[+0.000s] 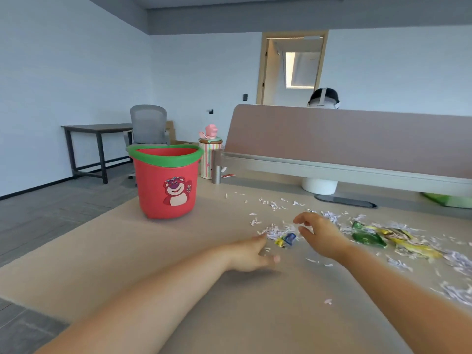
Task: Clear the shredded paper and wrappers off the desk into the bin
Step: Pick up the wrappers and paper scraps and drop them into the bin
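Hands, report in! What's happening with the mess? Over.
Left hand and right hand open, flanking blue wrapper. Shredded paper on desk. Bin path clear.

No text, number or brand name can be read anywhere in the view. The only sign-like mark is a printed cartoon of a pink bear on the front of the red bin (166, 182), and it carries no lettering that shows. The small blue and yellow wrapper (287, 240) and the green and yellow wrappers (378, 236) on the desk (127, 241) bear printing, but it is too blurred and small to make out.
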Motion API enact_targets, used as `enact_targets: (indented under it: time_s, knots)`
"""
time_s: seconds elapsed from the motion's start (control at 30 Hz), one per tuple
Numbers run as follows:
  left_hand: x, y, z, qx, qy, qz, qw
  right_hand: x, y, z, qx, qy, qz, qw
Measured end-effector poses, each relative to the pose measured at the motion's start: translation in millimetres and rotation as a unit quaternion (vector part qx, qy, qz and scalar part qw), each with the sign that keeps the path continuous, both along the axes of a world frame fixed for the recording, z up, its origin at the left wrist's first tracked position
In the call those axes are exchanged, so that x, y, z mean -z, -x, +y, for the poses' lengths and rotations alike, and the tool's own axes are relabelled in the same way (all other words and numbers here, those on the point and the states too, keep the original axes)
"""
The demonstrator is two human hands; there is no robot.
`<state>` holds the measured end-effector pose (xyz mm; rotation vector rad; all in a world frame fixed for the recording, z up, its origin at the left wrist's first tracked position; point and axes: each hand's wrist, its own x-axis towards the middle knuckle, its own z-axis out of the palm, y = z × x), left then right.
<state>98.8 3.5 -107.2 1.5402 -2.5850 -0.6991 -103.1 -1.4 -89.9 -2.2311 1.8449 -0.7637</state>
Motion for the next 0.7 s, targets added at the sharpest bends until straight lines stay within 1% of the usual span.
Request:
enact_targets:
  time_s: [0.03, 0.1, 0.17, 0.2, 0.27, 0.4, 0.47, 0.53, 0.57, 0.63, 0.7]
  knots:
    - [-0.6, 4.7, -0.3, 0.001, 0.018, -0.009, 1.000, 0.0, 17.0, 9.6, 0.017, -0.001, -0.001, 1.000]
    - [3.6, 8.3, -7.2, -0.042, 0.074, -0.067, 0.994, 1.6, 47.9, 29.1, 0.053, -0.007, 0.003, 0.999]
    - [10.5, 11.0, -16.0, -0.104, 0.075, -0.113, 0.985, 4.7, 72.2, 47.5, 0.087, -0.012, 0.005, 0.996]
    - [13.2, 15.9, -17.8, -0.115, 0.064, -0.119, 0.984, 6.7, 81.9, 56.3, 0.100, -0.015, 0.005, 0.995]
    - [14.1, 35.9, -14.4, -0.083, 0.058, -0.107, 0.989, 9.8, 96.5, 73.8, 0.119, -0.020, 0.005, 0.993]
    - [13.2, 94.4, 11.7, 0.044, 0.069, -0.074, 0.994, 13.5, 122.1, 111.1, 0.151, -0.015, -0.015, 0.988]
    - [12.3, 115.0, 22.4, 0.073, 0.051, -0.052, 0.995, 12.0, 134.8, 132.4, 0.167, -0.020, -0.008, 0.986]
    - [9.4, 124.7, 32.4, 0.093, 0.040, -0.039, 0.994, 11.8, 145.9, 154.4, 0.181, -0.066, 0.022, 0.981]
    - [8.6, 125.7, 38.1, 0.111, 0.044, -0.051, 0.992, 13.2, 150.5, 163.7, 0.188, -0.103, 0.052, 0.975]
    - [11.9, 123.3, 47.4, 0.153, 0.068, -0.103, 0.980, 20.7, 157.5, 177.4, 0.214, -0.164, 0.114, 0.956]
    - [17.9, 120.1, 49.1, 0.162, 0.090, -0.140, 0.973, 30.6, 164.6, 179.2, 0.271, -0.194, 0.143, 0.932]
